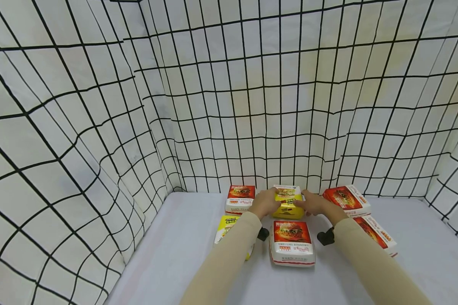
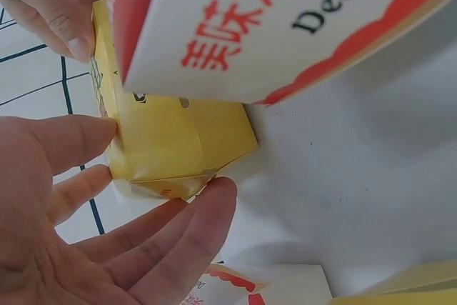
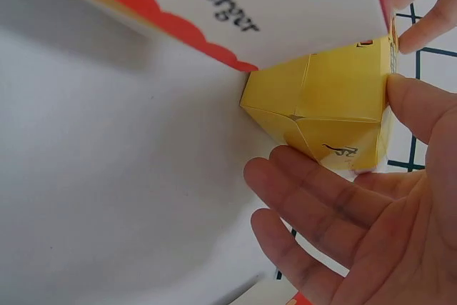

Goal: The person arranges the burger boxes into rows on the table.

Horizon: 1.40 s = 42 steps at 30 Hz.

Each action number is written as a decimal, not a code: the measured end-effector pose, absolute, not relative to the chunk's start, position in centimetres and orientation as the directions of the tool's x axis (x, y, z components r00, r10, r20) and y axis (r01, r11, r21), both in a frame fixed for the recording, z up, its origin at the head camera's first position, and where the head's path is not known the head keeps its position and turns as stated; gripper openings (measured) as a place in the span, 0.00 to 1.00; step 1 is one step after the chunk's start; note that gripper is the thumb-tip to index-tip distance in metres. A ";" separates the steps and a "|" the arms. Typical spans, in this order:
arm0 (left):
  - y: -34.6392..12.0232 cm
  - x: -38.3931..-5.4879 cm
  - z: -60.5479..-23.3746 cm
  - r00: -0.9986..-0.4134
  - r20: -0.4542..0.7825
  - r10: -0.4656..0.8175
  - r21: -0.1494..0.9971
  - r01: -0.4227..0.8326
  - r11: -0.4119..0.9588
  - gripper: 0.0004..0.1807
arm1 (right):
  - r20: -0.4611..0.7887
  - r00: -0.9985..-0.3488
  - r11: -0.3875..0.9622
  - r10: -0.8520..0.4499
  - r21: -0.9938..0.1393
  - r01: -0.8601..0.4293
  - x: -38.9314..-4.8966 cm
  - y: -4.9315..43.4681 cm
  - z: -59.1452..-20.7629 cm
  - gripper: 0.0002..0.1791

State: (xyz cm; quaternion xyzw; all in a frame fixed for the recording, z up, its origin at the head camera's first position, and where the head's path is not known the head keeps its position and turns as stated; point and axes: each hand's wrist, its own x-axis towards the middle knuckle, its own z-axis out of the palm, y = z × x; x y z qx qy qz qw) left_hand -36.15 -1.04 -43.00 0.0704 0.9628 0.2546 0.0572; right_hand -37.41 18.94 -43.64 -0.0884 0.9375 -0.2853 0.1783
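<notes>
A yellow burger box point(image 1: 288, 209) stands at the back middle of the white table, held between both hands. The left hand point(image 1: 266, 203) grips its left side, thumb on the upper front edge and fingers along the side in the left wrist view point(image 2: 171, 141). From the right, the right hand point(image 1: 316, 203) holds it likewise, with its thumb near the top edge and some fingers spread along the side. Directly in front of it sits a red-and-white hamburger box point(image 1: 291, 243), which covers part of the yellow box in both wrist views.
Left of the hands are a red-and-white box point(image 1: 240, 199) and another yellow box point(image 1: 226, 226), partly behind the left sleeve. On the right lie two more red-and-white boxes, one farther back point(image 1: 347, 201) and one nearer point(image 1: 378, 233). Black netting point(image 1: 252, 114) encloses the white table point(image 1: 164, 254).
</notes>
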 end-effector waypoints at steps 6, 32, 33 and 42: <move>-1.0 -36.7 -43.4 -0.983 -0.097 0.156 0.524 0.083 0.848 0.27 | -0.291 -0.918 0.835 -0.269 -0.546 -0.072 -37.3 19.1 -43.8 0.42; -1.1 -35.7 -42.7 -0.978 -0.088 0.191 0.498 0.123 0.858 0.28 | -0.342 -0.893 0.846 -0.293 -0.528 -0.075 -36.7 19.5 -44.1 0.38; -1.1 -35.7 -42.7 -0.977 -0.086 0.194 0.495 0.127 0.860 0.28 | -0.344 -0.892 0.846 -0.293 -0.528 -0.074 -36.6 19.5 -44.0 0.37; -1.3 -36.0 -42.8 -0.976 -0.102 0.193 0.497 0.118 0.860 0.28 | -0.355 -0.889 0.849 -0.289 -0.524 -0.067 -36.1 19.1 -43.5 0.37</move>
